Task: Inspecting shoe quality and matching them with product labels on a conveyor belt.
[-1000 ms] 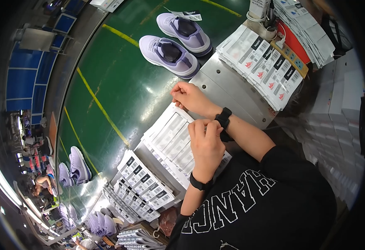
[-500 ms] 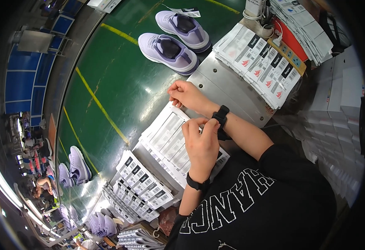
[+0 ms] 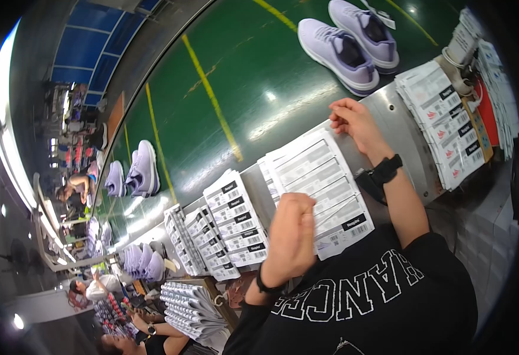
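Note:
A stack of white label sheets (image 3: 318,177) with black barcode strips lies on a metal ledge (image 3: 404,127) in front of me. My left hand (image 3: 292,236) is closed in a fist and rests on the near left part of that stack; a black band is on its wrist. My right hand (image 3: 355,121), with a black watch on the wrist, has its fingers curled at the sheets' far corner, touching the ledge. Nothing shows inside either hand.
More label stacks lie to the left (image 3: 233,219) and right (image 3: 443,124). A green conveyor belt (image 3: 224,89) carries a pair of lilac shoes (image 3: 348,47) ahead and another pair (image 3: 135,171) further left. Other people work at lower left (image 3: 123,337).
My hands, which were pinched together over the sheets, have come apart. The right one went to the far corner and the left one dropped toward me.

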Motion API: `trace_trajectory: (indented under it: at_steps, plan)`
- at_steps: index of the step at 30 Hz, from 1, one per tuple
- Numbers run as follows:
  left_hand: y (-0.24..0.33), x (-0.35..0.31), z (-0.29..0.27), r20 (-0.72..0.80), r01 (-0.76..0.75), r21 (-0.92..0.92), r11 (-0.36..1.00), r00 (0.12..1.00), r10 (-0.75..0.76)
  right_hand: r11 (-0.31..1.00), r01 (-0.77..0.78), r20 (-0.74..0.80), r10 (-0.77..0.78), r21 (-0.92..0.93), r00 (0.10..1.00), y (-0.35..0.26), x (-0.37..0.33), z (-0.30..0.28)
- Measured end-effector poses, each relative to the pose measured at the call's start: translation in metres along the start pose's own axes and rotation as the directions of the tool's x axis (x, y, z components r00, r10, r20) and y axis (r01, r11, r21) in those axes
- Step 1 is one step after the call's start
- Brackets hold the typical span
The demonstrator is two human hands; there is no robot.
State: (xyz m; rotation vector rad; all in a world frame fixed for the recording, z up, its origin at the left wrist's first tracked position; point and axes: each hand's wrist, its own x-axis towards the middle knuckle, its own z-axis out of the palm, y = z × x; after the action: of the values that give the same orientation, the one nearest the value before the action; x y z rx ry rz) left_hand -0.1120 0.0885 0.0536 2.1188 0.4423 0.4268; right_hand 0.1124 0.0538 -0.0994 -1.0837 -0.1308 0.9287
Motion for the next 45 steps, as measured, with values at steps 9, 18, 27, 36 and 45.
trace_trajectory:
  at_steps: [9,18,27,36,45]
  plan:
    - [-0.137,0.011,-0.211,-0.448,0.334,0.507,0.794,0.890,-0.088,0.998,-0.007,0.025,0.005,0.062,1.000,-0.001,-0.001,-0.002]
    - [-0.329,-0.057,-0.423,-0.554,0.710,0.704,-0.034,0.517,-0.652,0.985,-0.041,0.012,0.039,0.171,0.999,-0.007,-0.003,0.000]
    - [-0.366,-0.012,-0.461,-0.503,0.592,0.764,-0.258,0.296,-0.812,1.000,0.025,-0.080,-0.025,0.000,0.997,0.003,-0.007,0.006]
    - [-0.374,0.013,-0.431,-0.684,0.711,0.696,-0.098,0.616,-0.389,0.989,0.048,-0.052,-0.041,0.143,0.998,0.003,0.001,0.000]
    - [-0.351,0.060,-0.428,-0.412,0.743,0.645,0.178,0.535,-0.738,0.986,0.013,-0.028,-0.008,0.168,1.000,-0.005,-0.002,0.010]
